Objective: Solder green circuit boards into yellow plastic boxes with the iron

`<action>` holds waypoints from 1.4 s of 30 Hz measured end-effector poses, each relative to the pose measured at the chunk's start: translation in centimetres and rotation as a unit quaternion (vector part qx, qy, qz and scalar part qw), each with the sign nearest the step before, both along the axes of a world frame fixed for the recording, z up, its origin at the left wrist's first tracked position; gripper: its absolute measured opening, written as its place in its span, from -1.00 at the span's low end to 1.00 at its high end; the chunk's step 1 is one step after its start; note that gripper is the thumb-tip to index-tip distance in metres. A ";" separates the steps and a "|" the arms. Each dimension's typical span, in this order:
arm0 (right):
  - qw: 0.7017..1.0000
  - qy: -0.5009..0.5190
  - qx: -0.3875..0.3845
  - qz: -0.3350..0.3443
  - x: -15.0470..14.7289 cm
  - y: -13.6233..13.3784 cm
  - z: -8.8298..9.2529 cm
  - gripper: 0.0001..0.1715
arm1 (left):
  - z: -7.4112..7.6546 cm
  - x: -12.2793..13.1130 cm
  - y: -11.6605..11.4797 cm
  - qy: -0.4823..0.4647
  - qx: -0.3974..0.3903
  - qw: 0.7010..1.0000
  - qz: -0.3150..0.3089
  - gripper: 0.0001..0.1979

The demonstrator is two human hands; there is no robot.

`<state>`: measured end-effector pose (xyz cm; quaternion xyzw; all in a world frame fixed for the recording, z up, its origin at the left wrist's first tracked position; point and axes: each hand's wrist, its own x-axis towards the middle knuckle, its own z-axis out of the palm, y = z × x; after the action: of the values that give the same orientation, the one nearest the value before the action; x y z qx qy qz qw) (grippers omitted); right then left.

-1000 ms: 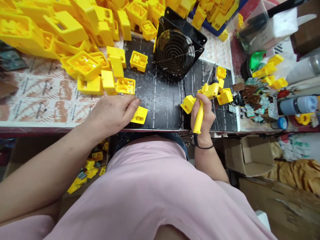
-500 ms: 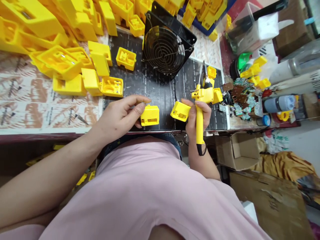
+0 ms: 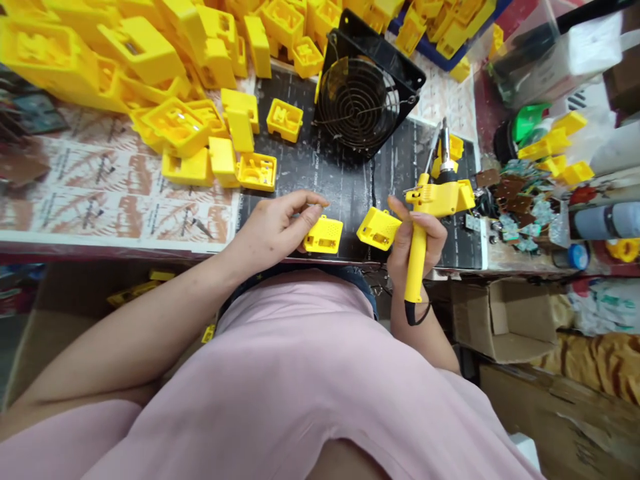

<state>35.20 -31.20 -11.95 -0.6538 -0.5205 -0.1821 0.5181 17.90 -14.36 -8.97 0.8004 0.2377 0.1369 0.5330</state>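
Note:
My left hand [image 3: 280, 230] is closed on the left side of a small yellow plastic housing [image 3: 324, 235] at the table's front edge. A slot and a patch of small holes show on its face. My right hand [image 3: 407, 247] grips a yellow soldering gun [image 3: 416, 267] by its handle, with the metal tip pointing away from me. A second yellow housing [image 3: 379, 229], tilted, is at the fingertips of that same hand; whether they pinch it or only touch it is hard to see. The two housings are apart.
A black fan [image 3: 367, 90] stands on the black mat [image 3: 300, 160]. Loose yellow housings [image 3: 185, 167] are heaped at the back left, and a blue bin [image 3: 435, 53] holds more. Small circuit boards [image 3: 525, 207] lie to the right. An open cardboard box [image 3: 505, 320] is below the table.
The camera view has turned, so the scene sits further right. Both hands keep their holds; the housing at my right hand is tilted slightly differently.

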 end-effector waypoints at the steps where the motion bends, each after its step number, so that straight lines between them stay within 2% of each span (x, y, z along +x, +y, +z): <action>1: 1.000 0.001 0.006 0.016 0.0 0.0 0.0 -0.70 | 0.1 -0.1 0.0 0.000 0.021 1.000 0.001 -0.56; 7: 0.998 -0.046 -0.020 0.043 0.4 -0.1 -0.6 -0.68 | 0.4 -0.4 -0.2 -0.014 0.141 0.990 0.024 -0.59; 12: 0.991 -0.113 -0.054 0.043 1.4 -0.2 -1.6 -0.60 | 0.1 -0.3 0.1 0.026 0.207 0.978 0.032 -0.60; 14: 0.983 -0.161 -0.074 0.048 1.9 -0.1 -1.7 -0.63 | 0.0 -0.2 0.2 0.043 0.228 0.972 0.033 -0.60; 17: 0.970 -0.200 -0.115 0.078 2.4 0.0 -1.4 -0.66 | 0.1 0.1 0.3 0.063 0.244 0.967 0.030 -0.62; 19: 0.962 -0.210 -0.135 0.109 2.3 0.1 -0.8 -0.62 | 0.1 0.2 0.3 0.070 0.249 0.966 0.029 -0.64; 24: 0.952 -0.205 -0.149 0.169 1.6 -0.4 0.6 -0.53 | 0.1 -0.4 0.3 0.053 0.291 0.955 0.019 -0.60; 26: 0.956 -0.189 -0.152 0.163 1.3 -0.7 1.0 -0.48 | -0.1 -1.4 0.6 0.035 0.335 0.941 -0.015 -0.57; 30: 0.961 -0.142 -0.163 0.173 1.4 -1.1 1.1 -0.32 | -1.0 -4.3 1.7 -0.035 0.385 0.909 -0.153 -0.59; 31: 0.960 -0.136 -0.172 0.176 1.4 -1.2 1.0 -0.28 | -1.2 -4.9 2.0 -0.049 0.391 0.907 -0.152 -0.59; 33: 0.960 -0.117 -0.187 0.173 1.6 -1.4 0.8 -0.25 | -1.3 -5.6 2.2 -0.050 0.392 0.912 -0.109 -0.52; 36: 0.963 -0.081 -0.199 0.163 1.5 -1.6 0.6 -0.25 | -1.3 -5.3 1.9 0.005 0.374 0.924 -0.077 -0.39; 39: 0.958 -0.097 -0.220 0.155 1.2 -1.6 0.7 -0.22 | -1.2 -4.2 1.3 0.064 0.384 0.918 -0.082 -0.41; 42: 0.957 -0.123 -0.224 0.140 0.8 -1.2 0.8 -0.28 | -0.9 -3.6 0.8 0.079 0.401 0.911 -0.046 -0.44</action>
<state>36.03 -32.37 -11.12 -0.6461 -0.6941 -0.0650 0.3107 14.33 -13.61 -9.87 0.9650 0.1674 0.1326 0.1520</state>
